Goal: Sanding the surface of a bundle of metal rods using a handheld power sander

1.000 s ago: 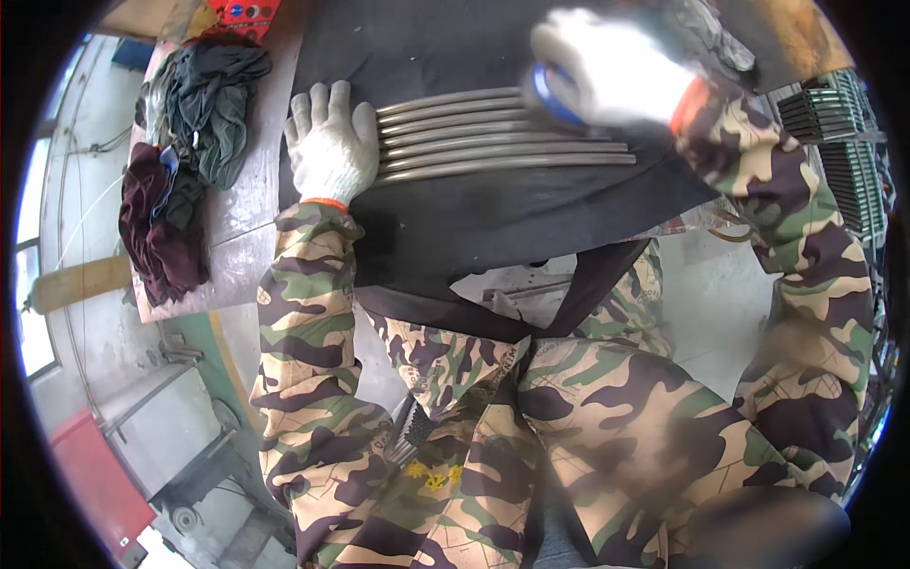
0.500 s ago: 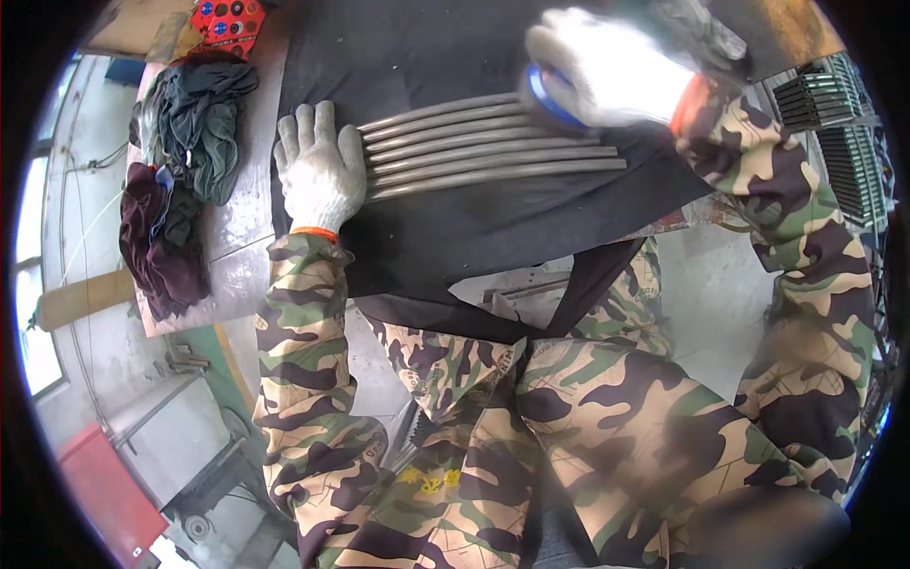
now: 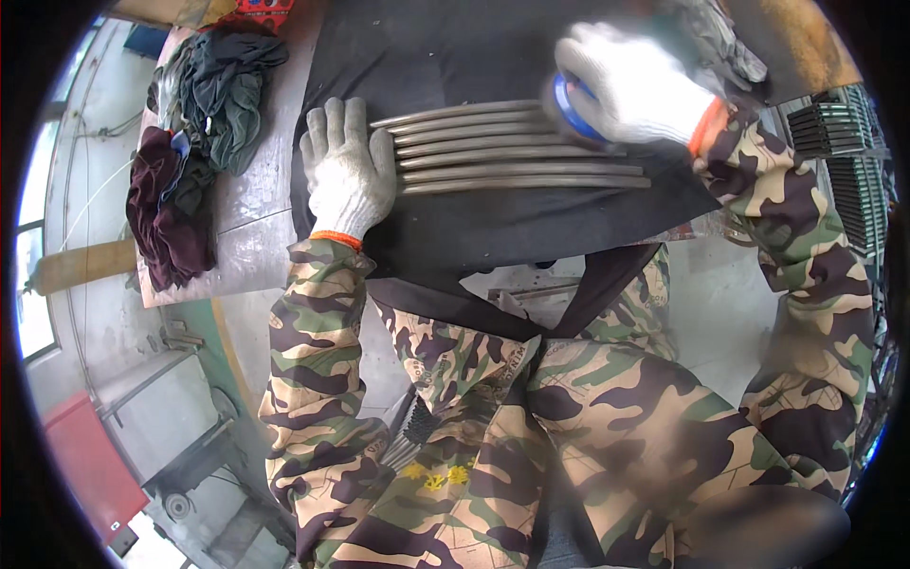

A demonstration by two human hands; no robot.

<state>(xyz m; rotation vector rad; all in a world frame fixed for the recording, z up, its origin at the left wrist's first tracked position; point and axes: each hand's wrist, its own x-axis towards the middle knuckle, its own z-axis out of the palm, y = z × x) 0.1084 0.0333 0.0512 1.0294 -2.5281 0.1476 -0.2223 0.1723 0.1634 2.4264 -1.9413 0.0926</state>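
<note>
Several slim grey metal rods (image 3: 517,153) lie side by side on a black cloth (image 3: 445,232). My left hand (image 3: 346,175), in a white knitted glove with an orange cuff, lies flat with fingers spread at the rods' left ends. The uppermost rod sticks out a little farther left than its neighbours. Over the right part of the rods, my right hand (image 3: 635,90), gloved alike, is closed round a blue-rimmed round object (image 3: 572,109). Blur and the glove hide most of that object, along with the right ends of the upper rods.
Dark green and maroon cloths (image 3: 226,90) are heaped on the table's left side (image 3: 251,228). Crumpled grey material (image 3: 735,52) lies beyond my right hand. At the far right stand stacks of dark rods (image 3: 844,128). A red panel (image 3: 95,465) shows low at the left.
The whole view has shifted, so table and hands sit farther right in the picture. My left hand stays at the rod ends; my right keeps its hold over the rods' right part.
</note>
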